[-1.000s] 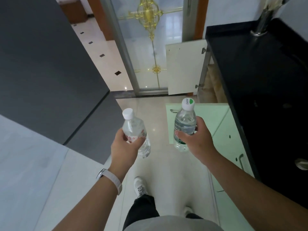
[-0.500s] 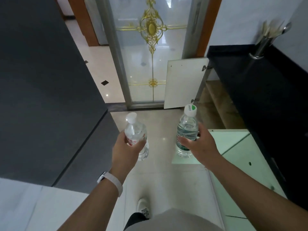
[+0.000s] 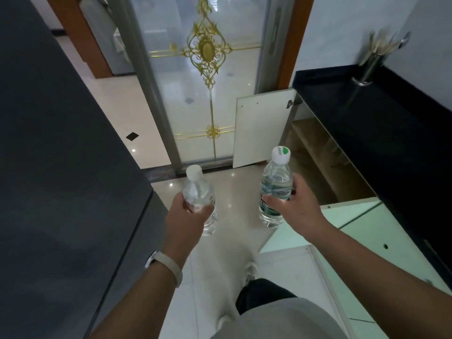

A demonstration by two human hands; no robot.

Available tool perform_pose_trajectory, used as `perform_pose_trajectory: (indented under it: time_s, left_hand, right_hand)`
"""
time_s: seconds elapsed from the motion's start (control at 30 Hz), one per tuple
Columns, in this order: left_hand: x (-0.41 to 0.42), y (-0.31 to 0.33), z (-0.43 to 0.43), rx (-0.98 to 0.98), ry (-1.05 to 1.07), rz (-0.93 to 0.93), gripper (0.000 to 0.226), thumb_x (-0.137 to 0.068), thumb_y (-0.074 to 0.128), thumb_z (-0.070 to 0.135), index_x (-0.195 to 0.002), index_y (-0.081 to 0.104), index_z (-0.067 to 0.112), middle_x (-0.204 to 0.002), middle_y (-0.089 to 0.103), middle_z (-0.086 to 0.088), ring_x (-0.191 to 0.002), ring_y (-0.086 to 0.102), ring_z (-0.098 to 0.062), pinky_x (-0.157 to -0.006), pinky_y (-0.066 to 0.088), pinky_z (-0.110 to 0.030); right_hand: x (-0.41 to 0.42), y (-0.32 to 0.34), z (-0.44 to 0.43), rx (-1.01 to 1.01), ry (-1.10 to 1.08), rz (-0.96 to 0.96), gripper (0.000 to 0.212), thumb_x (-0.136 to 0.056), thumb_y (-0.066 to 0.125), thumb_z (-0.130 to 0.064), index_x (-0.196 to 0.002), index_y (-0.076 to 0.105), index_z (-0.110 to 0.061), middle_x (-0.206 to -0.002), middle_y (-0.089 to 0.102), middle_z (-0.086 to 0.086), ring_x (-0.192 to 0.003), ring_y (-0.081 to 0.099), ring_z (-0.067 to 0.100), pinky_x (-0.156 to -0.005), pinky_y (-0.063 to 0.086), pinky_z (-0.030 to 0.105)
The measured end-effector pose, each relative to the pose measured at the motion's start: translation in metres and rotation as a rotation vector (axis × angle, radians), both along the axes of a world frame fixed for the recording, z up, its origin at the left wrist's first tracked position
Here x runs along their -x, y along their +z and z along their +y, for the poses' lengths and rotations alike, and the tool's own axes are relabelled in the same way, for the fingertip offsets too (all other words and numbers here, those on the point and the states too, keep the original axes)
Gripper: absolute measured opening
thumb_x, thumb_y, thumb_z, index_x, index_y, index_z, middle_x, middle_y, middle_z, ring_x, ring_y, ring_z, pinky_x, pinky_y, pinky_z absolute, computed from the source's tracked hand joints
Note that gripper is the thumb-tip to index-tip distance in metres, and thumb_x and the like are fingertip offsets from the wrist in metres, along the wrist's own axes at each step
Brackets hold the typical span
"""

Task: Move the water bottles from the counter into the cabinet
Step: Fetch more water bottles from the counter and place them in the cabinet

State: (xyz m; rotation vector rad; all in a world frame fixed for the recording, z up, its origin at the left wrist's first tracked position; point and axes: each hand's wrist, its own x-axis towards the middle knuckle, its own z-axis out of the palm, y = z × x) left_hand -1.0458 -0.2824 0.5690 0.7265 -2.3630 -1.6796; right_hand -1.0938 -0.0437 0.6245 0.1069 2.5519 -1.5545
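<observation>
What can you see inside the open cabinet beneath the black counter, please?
Only brownish shelf boards show inside the cabinet; I see no stored items. Its deeper part is hidden beneath the black counter.

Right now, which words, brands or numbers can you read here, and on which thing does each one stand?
No text reads clearly enough to quote.
White cap of the green-label bottle: small print beside a green mark, too blurred.
Its green label: white letters, blurred and partly covered by the right hand.
Clear bottle in the left hand: red print, too blurred.
</observation>
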Motion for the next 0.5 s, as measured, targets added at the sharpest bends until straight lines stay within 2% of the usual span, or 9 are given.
perform_pose_trajectory:
  time_s: [0.13,0.27,0.4,0.5]
  left_hand:
    - [0.046,-0.004,-0.010,-0.014,-0.002,0.011,0.037,-0.073,0.086,0.032,-0.101,0.062,0.036,-0.091,0.070,0.014,-0.084,0.067,-0.006,-0.070,0.049,-0.025]
    - [0.108,-0.003,-0.011,0.011,-0.049,0.014,0.038,-0.075,0.087,0.031,-0.101,0.060,0.040,-0.095,0.068,0.017,-0.086,0.064,0.000,-0.070,0.046,-0.022]
    - [0.178,-0.002,-0.002,-0.019,-0.094,0.001,0.051,-0.076,0.086,0.029,-0.120,0.061,0.034,-0.105,0.068,0.018,-0.094,0.063,0.001,-0.078,0.050,-0.023]
    - [0.234,-0.001,0.007,-0.018,-0.132,-0.007,0.053,-0.075,0.087,0.031,-0.122,0.063,0.032,-0.106,0.069,0.017,-0.097,0.065,-0.002,-0.080,0.051,-0.025]
  right_hand:
    - [0.041,-0.009,-0.007,0.033,0.008,-0.017,0.045,-0.075,0.083,-0.024,-0.107,0.052,-0.034,-0.099,0.063,-0.012,-0.089,0.062,0.004,-0.071,0.047,0.021]
    - [0.101,-0.021,-0.013,0.099,-0.013,-0.023,0.044,-0.075,0.083,-0.022,-0.103,0.052,-0.038,-0.098,0.065,-0.012,-0.087,0.064,0.004,-0.073,0.049,0.024]
    - [0.170,-0.033,-0.018,0.145,-0.044,-0.045,0.047,-0.072,0.082,-0.028,-0.107,0.053,-0.039,-0.100,0.066,-0.009,-0.090,0.066,0.012,-0.083,0.057,0.039]
    - [0.219,-0.036,-0.014,0.148,-0.062,-0.047,0.049,-0.066,0.080,-0.042,-0.106,0.052,-0.042,-0.099,0.067,-0.011,-0.089,0.067,0.011,-0.082,0.058,0.044]
